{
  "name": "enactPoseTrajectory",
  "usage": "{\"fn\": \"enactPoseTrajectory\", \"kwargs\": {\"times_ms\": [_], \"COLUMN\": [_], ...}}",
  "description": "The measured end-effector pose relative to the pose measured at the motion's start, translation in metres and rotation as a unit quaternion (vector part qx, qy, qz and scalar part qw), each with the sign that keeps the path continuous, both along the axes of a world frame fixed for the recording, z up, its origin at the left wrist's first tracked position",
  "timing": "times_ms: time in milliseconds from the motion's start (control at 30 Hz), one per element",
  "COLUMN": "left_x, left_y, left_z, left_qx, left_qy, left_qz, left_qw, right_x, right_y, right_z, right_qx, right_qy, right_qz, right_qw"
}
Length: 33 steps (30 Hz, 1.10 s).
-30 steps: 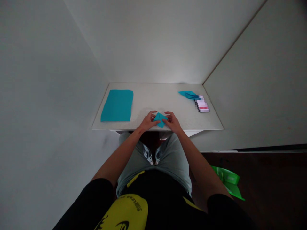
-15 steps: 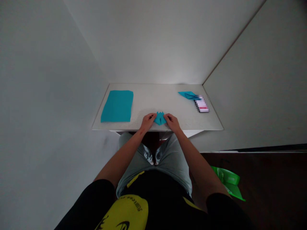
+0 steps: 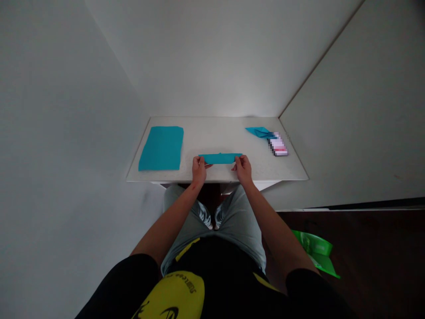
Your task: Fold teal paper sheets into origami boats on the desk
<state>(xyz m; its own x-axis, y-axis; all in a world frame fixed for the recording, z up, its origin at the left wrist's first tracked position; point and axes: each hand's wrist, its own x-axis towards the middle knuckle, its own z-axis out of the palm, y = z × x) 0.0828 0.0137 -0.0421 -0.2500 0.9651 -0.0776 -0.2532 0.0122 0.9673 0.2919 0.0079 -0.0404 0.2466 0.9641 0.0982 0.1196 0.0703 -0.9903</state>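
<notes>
A folded strip of blue paper [image 3: 219, 158] stretches level between my two hands, over the front part of the white table [image 3: 212, 133]. My left hand [image 3: 199, 168] pinches its left end, thumb on top. At the other end, the fingers of my right hand [image 3: 244, 167] are closed on the paper. The strip's long edges look straight, with a small bump midway along the far one. Parts of both ends are hidden by my fingers.
Flat blue paper [image 3: 161, 148] lies at the table's left. A folded blue paper piece [image 3: 259, 131] at the back right touches or overlaps a blurred phone [image 3: 278, 145]. Walls enclose the back and sides. A green plastic object [image 3: 317, 248] is on the floor at right.
The paper between my hands was a small pointed folded shape and is now a wide flat strip. My hands have moved apart, left and right.
</notes>
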Motion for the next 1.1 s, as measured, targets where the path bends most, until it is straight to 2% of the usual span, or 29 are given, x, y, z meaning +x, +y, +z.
{"fn": "enactPoseTrajectory", "kwargs": {"times_ms": [100,200,367,433,533,667,800,933,1100], "left_x": [-0.006,-0.013,-0.017,-0.016,-0.015,-0.013,-0.010,-0.006,-0.006], "left_y": [0.000,-0.001,-0.002,-0.003,-0.004,-0.008,-0.010,-0.009,-0.002], "left_z": [0.002,0.006,0.012,0.015,0.021,0.029,0.031,0.024,0.019], "left_qx": [0.021,0.032,0.007,0.000,0.007,0.027,0.007,-0.038,-0.044], "left_qy": [0.012,0.074,0.138,0.134,0.119,0.109,0.070,0.014,-0.010], "left_qz": [-0.067,-0.121,-0.129,-0.137,-0.158,-0.179,-0.152,-0.106,-0.060], "left_qw": [0.997,0.989,0.982,0.981,0.980,0.977,0.986,0.994,0.997], "right_x": [0.000,0.001,0.001,0.001,0.001,0.000,-0.001,0.000,0.004], "right_y": [0.000,-0.001,-0.004,-0.006,-0.008,-0.010,-0.011,-0.011,-0.011], "right_z": [0.002,0.003,0.007,0.010,0.016,0.024,0.026,0.023,0.018], "right_qx": [0.003,0.000,-0.017,-0.039,-0.064,-0.048,-0.040,-0.063,-0.063], "right_qy": [0.000,-0.002,-0.017,-0.041,-0.070,-0.080,-0.078,-0.113,-0.133], "right_qz": [0.000,0.007,0.059,0.095,0.107,0.126,0.148,0.120,0.094], "right_qw": [1.000,1.000,0.998,0.994,0.990,0.988,0.985,0.984,0.985]}}
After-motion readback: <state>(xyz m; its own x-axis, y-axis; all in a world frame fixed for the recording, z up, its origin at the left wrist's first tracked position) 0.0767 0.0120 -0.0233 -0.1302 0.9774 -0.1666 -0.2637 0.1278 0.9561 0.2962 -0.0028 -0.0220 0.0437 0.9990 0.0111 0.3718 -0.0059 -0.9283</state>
